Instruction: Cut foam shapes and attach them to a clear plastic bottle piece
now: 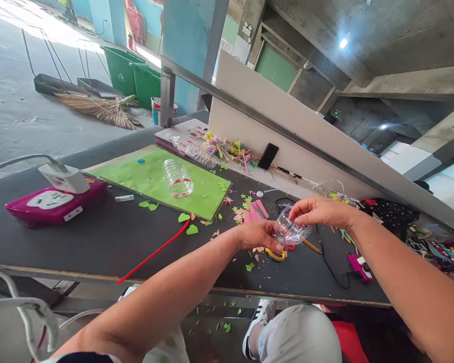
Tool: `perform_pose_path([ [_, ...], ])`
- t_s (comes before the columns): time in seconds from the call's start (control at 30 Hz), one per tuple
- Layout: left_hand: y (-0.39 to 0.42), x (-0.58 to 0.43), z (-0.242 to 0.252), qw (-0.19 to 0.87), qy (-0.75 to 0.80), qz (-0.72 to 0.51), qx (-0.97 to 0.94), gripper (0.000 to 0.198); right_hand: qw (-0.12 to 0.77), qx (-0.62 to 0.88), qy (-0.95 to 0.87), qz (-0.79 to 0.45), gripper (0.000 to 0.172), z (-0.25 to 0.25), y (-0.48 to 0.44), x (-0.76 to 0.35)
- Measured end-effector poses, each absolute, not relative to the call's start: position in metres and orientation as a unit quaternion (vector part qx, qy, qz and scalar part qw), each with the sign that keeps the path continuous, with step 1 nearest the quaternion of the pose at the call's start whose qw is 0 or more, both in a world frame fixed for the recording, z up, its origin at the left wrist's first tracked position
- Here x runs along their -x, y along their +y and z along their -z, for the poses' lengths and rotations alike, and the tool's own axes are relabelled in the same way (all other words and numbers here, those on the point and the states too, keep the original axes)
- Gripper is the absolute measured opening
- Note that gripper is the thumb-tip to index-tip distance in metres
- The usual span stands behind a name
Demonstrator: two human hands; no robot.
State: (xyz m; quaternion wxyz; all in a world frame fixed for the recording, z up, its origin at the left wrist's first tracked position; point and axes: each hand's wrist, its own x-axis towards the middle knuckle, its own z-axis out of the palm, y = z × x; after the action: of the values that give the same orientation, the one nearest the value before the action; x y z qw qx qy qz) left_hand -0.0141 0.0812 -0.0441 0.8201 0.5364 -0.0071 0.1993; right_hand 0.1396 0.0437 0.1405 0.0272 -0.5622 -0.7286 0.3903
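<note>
Bare forearms reach in. The left hand (259, 236) and right hand (318, 212) both pinch a clear bottle bottom (292, 234) with their fingers, just above the black worktop (98, 237), scattered with paper scraps. A green sheet (144, 174) lies beyond, with a concrete floor and green bins (134, 75) behind.

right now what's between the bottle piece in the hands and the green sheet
Head view: pink paper pieces and small green scraps lie on the dark table between the clear bottle piece and the green sheet.
</note>
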Motion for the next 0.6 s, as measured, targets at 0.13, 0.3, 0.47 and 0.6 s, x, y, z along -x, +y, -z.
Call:
perform_pose_path([
  [0.13,0.082,0.015,0.043,0.839,-0.010,-0.191,-0.509,0.048,0.049,0.585,-0.749,-0.307,0.012,-0.144,0.036,-0.136],
  [0.3,0.083,0.019,0.041,0.864,0.000,-0.192,-0.465,0.050,0.124,0.578,-0.726,-0.352,0.020,-0.140,0.034,-0.145],
  [0.47,0.084,0.022,0.039,0.881,0.021,-0.219,-0.419,0.046,0.360,0.560,-0.667,-0.333,0.033,-0.120,0.031,-0.163],
  [0.6,0.087,0.021,0.039,0.880,0.026,-0.265,-0.394,0.041,0.596,0.561,-0.526,-0.232,0.047,-0.072,0.022,-0.170],
])
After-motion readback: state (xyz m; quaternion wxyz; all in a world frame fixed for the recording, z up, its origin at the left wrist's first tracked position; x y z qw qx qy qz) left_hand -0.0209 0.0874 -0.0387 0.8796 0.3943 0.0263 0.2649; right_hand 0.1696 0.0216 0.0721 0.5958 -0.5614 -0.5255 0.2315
